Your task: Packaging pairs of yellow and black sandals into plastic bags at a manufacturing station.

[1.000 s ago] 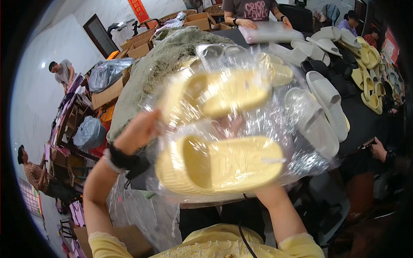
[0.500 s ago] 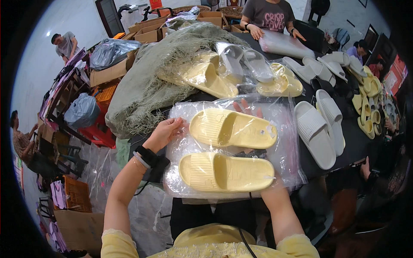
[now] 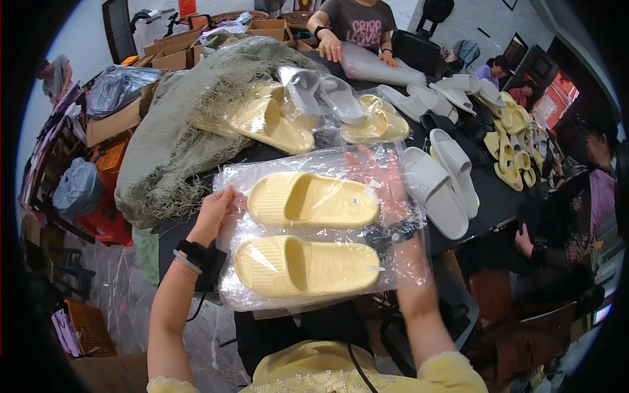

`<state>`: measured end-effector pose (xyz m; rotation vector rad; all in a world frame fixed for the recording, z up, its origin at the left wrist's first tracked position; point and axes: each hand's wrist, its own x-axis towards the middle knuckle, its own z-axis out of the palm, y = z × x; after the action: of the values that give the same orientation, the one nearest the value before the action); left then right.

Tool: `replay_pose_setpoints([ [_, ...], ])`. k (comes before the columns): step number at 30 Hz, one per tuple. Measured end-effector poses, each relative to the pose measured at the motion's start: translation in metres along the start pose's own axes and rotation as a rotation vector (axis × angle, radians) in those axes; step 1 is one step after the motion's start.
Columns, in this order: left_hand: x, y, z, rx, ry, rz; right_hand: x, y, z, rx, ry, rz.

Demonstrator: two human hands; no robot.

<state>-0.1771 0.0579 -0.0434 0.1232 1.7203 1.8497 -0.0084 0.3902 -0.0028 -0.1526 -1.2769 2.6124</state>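
Observation:
Two yellow slippers, an upper one (image 3: 334,200) and a lower one (image 3: 327,267), lie side by side with their toes to the left. Clear plastic bags (image 3: 230,291) surround them, and glints show film over the slippers. My left hand (image 3: 216,206) pinches the left edge of the plastic beside the upper slipper. Seen through the film, my right hand (image 3: 386,187) reaches up past the heels with its fingers spread. I cannot tell whether it is inside a bag or underneath.
Two grey slippers (image 3: 436,190) lie just right of the bags on the black table. Bagged yellow and grey slippers (image 3: 278,124) and a frayed green woven sack (image 3: 177,131) are beyond. Across the table a person (image 3: 357,26) handles a plastic stack (image 3: 377,65); another person (image 3: 603,190) is at right.
The view has turned right, shifting the surroundings leftward. My right hand, formerly mostly hidden behind the upper slipper, now shows through the film right of the heels. My left hand still grips the edge.

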Motion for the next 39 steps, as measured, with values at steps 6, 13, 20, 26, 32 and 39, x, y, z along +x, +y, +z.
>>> replay_pose_setpoints([
  [6,-0.003,0.004,-0.003,0.082,-0.032,0.008,-0.022,-0.053,-0.027,-0.219,0.222,0.169],
  [13,-0.005,0.002,0.0,-0.099,-0.055,-0.01,-0.017,-0.043,-0.049,-0.652,0.429,0.036],
  [20,0.0,-0.001,-0.006,-0.14,-0.062,-0.013,-0.011,-0.031,-0.057,-0.764,0.452,-0.057],
  [26,-0.008,0.011,0.001,-0.108,-0.037,-0.002,-0.029,-0.054,-0.041,-1.38,0.487,-0.514],
  [32,-0.004,0.001,-0.006,-0.077,-0.049,-0.023,-0.029,-0.036,0.017,-1.587,0.305,0.106],
  [39,0.006,-0.007,-0.014,-0.134,-0.129,0.019,-0.026,-0.043,-0.017,-1.051,0.259,0.238],
])
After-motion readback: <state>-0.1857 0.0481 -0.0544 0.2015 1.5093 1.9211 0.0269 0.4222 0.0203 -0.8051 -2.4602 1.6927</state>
